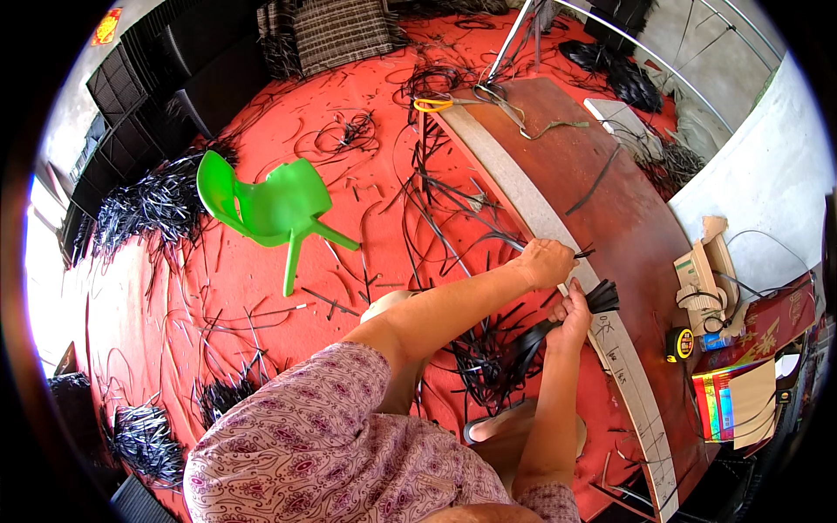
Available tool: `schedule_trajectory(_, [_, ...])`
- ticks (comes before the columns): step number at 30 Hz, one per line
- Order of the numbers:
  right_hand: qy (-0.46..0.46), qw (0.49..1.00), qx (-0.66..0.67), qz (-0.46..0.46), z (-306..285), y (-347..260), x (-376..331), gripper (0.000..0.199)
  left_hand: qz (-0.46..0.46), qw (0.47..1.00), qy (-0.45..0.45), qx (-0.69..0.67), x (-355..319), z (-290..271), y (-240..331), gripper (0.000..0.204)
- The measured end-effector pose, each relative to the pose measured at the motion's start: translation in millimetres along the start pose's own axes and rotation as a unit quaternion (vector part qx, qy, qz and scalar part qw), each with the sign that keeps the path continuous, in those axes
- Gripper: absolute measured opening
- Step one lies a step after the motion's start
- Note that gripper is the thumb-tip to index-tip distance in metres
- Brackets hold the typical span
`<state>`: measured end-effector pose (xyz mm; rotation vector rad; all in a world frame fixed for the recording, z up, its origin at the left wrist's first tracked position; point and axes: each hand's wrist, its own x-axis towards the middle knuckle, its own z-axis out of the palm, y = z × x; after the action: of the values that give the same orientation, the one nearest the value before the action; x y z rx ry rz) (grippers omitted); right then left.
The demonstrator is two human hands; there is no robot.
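Note:
My left hand (pixel 549 262) is closed over the pale board (pixel 623 375) along the table's near edge. It grips black plastic strips (pixel 499 233) that trail off to the far left, with short ends poking out past the fingers. Just nearer to me, my right hand (pixel 571 315) closes round a bundle of flat black strips (pixel 602 296). The cut-looking ends of that bundle fan out over the table, and its tail hangs toward the floor. Handwritten marks run along the board below my right hand. Exactly how the fingers hold the strips is partly hidden.
Orange-handled scissors (pixel 434 105) lie at the board's far end. On the reddish-brown table (pixel 602 196) are a tape measure (pixel 679 343) and cardboard pieces (pixel 700 275). A green plastic chair (pixel 283 200) stands on the red floor (pixel 261 314) amid scattered strips. Piles of black strips (pixel 153 209) line the left.

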<state>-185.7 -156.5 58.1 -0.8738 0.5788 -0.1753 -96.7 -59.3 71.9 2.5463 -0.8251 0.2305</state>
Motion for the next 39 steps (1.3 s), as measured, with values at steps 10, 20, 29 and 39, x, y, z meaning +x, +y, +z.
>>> schedule_trajectory(10, [0.001, 1.0, -0.014, 0.002, -4, 0, 2, 0.02, 0.001, 1.0, -0.001, -0.004, 1, 3, 1, 0.038])
schedule_trajectory(20, [-0.004, 1.0, 0.0, 0.005, -5, -2, 1, 0.018, -0.01, 1.0, -0.017, 0.0, 0, 1, 2, 0.038])
schedule_trajectory(29, [0.001, 1.0, -0.004, 0.003, -3, -2, 0, 0.017, -0.011, 0.999, -0.031, 0.003, 0, -1, 1, 0.038])
schedule_trajectory(39, [-0.004, 1.0, 0.016, 0.008, -12, -6, 2, 0.015, -0.052, 0.995, 0.081, 0.028, 39, -18, -17, 0.028])
